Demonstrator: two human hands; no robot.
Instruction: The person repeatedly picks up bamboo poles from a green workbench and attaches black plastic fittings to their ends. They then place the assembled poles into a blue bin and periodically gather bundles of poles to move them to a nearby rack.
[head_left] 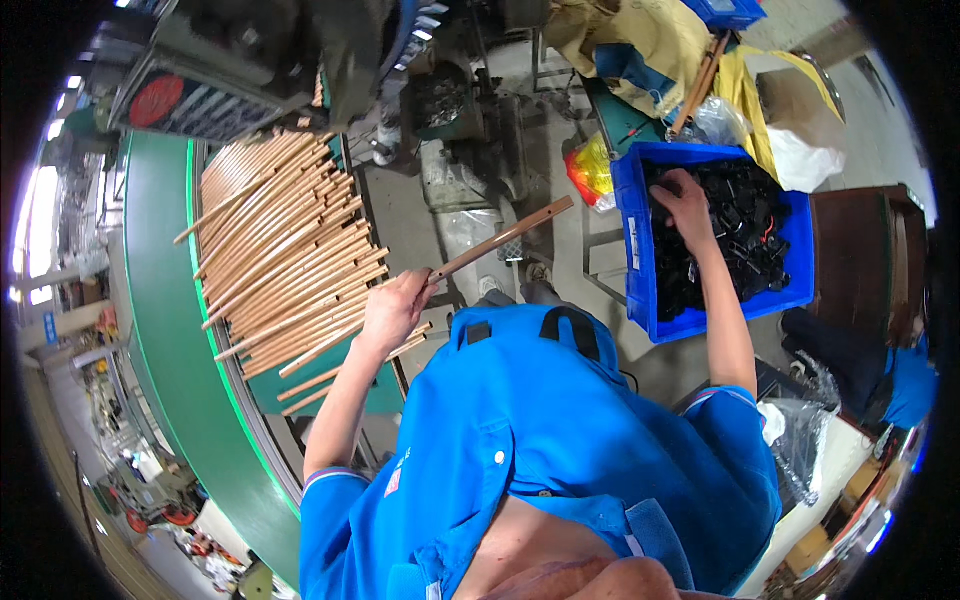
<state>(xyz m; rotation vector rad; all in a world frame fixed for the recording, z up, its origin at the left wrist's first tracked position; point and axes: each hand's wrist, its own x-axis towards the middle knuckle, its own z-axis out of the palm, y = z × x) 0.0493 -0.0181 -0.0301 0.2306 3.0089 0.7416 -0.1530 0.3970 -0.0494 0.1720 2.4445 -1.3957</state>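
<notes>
The copper-coloured tube [500,241] runs on a slant through the middle of the frame, its lower end clenched in the left hand [393,310] and its free end, which shows a small notch or hole, poking up and right toward the blue bin [640,270]; the grip sits at one end only, so the long free length could swing and knock the bin's near wall or the grey machine base [470,180] behind it, or slide through the fingers if they loosen; just left of that hand the stack of like tubes [280,250] lies fanned on the green bench [160,300], several ends jutting past its edge, and a nudge from the wrist or elbow could roll some off; in the upper right the right hand [688,205] is down among the black plastic parts [740,230] in the bin, fingers curled into the heap, and I cannot tell whether it has closed on a piece or only rests there; the tangled parts, with a red wire among them, could snag and drag neighbours over the rim; the blue shirt [540,450] hides the lap and what stands below the bin; the frame's rim is dark and bent; the machine at the upper left is cut off, and a person in blue at the right edge is barely visible.
</notes>
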